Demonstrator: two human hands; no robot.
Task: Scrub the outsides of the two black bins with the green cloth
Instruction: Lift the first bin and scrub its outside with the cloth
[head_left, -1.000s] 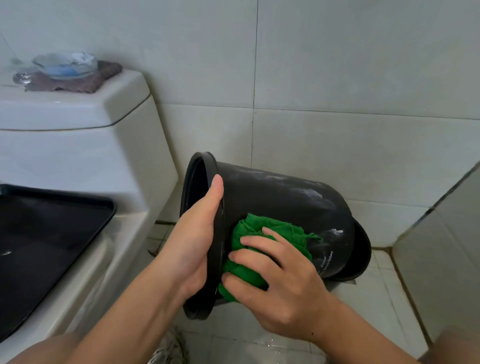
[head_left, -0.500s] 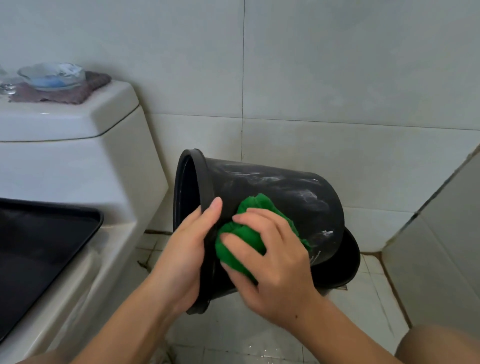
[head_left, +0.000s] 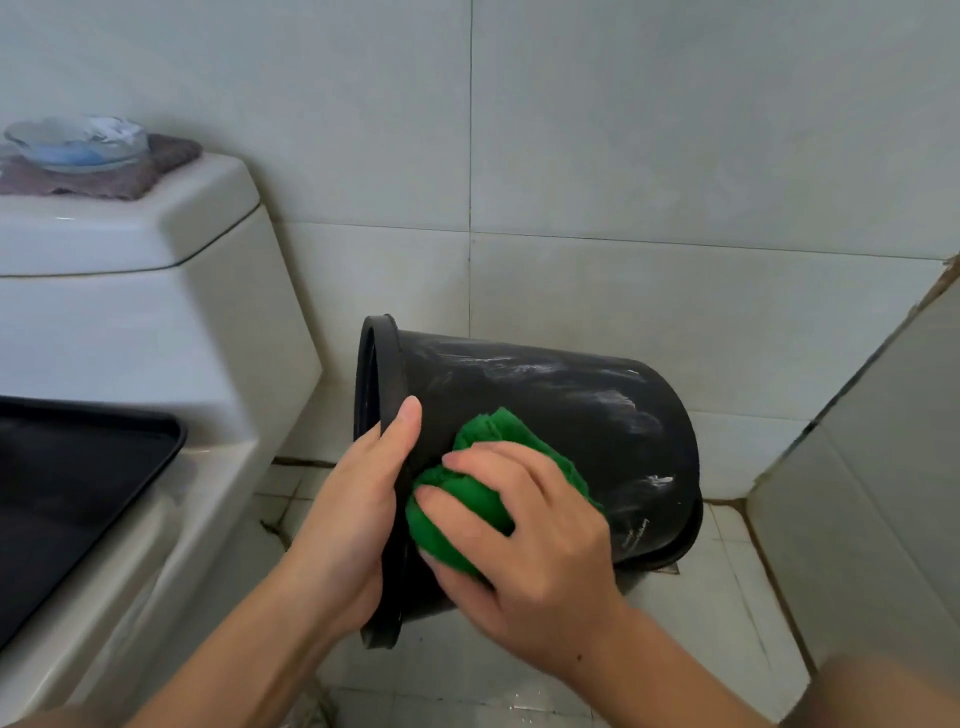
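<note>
Black bin (head_left: 545, 415) tipped sideways beside white toilet (head_left: 156, 338), over second bin (head_left: 688, 540). Left hand (head_left: 358, 519) gripping its rim. Right hand (head_left: 530, 545) squeezing green cloth (head_left: 480, 441) against its side.

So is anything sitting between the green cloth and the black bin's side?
Nothing visible. The right hand presses the bunched green cloth straight against the tipped black plastic bin's side wall, while the left hand grips its rim.
</note>
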